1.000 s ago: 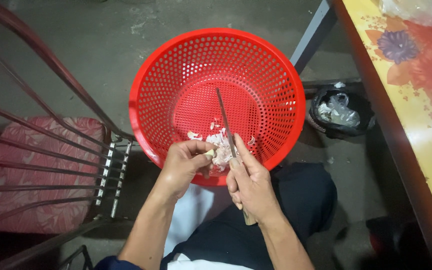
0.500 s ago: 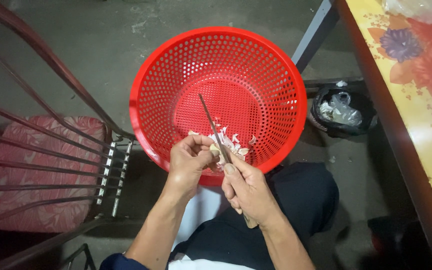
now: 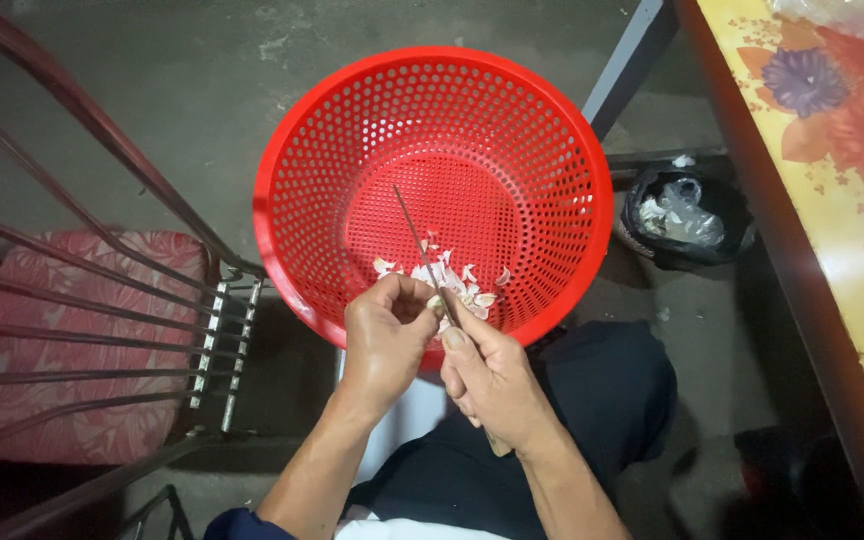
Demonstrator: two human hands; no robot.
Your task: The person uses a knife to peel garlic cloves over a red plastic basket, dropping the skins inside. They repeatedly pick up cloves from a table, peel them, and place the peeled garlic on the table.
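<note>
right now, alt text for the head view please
Two hands, left hand and right hand, peel a small clove with a knife over a red basket holding pale skins; chair left.

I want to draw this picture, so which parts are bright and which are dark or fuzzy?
In the head view, the red basket and the flowered table are brightly lit and sharp; the left hand, the right hand and the thin knife are clear, hardly blurred; the bottom corners and the floor under the table sink into dark shadow; the metal chair at the left is dimmer.
</note>
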